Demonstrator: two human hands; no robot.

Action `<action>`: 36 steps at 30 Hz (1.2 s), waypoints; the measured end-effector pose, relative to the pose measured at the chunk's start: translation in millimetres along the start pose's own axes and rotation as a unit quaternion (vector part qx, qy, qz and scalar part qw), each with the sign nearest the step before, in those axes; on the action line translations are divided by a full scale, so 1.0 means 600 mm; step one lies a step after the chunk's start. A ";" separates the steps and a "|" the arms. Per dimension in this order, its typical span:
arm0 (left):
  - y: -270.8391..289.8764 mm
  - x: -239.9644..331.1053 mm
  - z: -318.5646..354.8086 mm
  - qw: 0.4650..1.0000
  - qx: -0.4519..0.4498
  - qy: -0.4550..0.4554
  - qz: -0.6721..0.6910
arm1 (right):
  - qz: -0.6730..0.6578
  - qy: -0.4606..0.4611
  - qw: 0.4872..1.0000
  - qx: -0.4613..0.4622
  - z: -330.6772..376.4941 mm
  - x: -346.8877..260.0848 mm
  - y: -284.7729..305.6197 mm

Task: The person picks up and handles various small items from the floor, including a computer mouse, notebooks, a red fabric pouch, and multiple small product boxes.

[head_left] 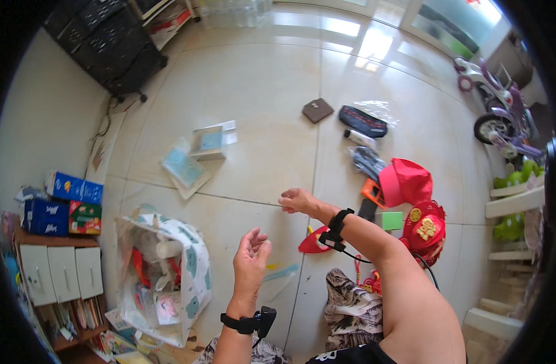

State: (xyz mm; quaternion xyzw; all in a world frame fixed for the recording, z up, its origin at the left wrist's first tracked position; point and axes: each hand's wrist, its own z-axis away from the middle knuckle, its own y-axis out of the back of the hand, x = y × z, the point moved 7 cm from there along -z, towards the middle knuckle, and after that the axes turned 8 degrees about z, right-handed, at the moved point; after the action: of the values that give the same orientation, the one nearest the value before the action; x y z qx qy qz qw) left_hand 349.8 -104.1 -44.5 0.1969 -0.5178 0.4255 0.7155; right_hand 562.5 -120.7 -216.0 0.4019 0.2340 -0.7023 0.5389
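My left hand (252,258) hovers over the floor with fingers loosely bent and apart, nothing in it. Farther forward and to the right, my right hand (298,200) reaches inward above the tiles. Its fingers are half bent and I see nothing in them. A clear packet with a light blue strip (281,273) lies between my forearms. Partly hidden under my right wrist is a red pointed item (311,241). To the left stands a white patterned fabric storage bag (196,261), open, with mixed things inside.
Ahead lie a white-and-blue box (210,144), a pale blue packet (184,167) and a brown wallet (317,110). On the right are a dark pouch (363,121), a red cap (406,182), a green box (391,221) and red-gold ornaments (425,227). A cabinet (62,273) stands left.
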 end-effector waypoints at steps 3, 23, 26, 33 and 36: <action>-0.065 -0.008 -0.020 0.998 -0.056 -0.001 -0.034 | 0.020 0.028 0.999 0.041 0.030 0.017 0.085; -0.103 -0.108 -0.036 0.992 -0.092 0.079 -0.039 | 0.370 0.242 0.872 0.210 0.147 0.051 0.173; -0.095 -0.128 -0.021 0.989 -0.092 0.096 -0.059 | 0.412 0.246 0.823 0.304 0.189 0.002 0.203; -0.095 -0.122 0.007 0.989 -0.096 0.083 -0.070 | 0.595 0.232 0.678 0.365 0.132 0.006 0.283; -0.076 -0.117 0.021 0.992 -0.083 0.081 -0.055 | 0.556 0.160 0.764 0.284 0.112 -0.007 0.249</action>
State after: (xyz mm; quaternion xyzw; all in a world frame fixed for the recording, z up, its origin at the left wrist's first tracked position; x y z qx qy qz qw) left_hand 372.9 -167.3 -96.5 0.1295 -0.4802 0.3555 0.7914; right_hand 683.3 -215.5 -158.9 0.7027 -0.1584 -0.2395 0.6510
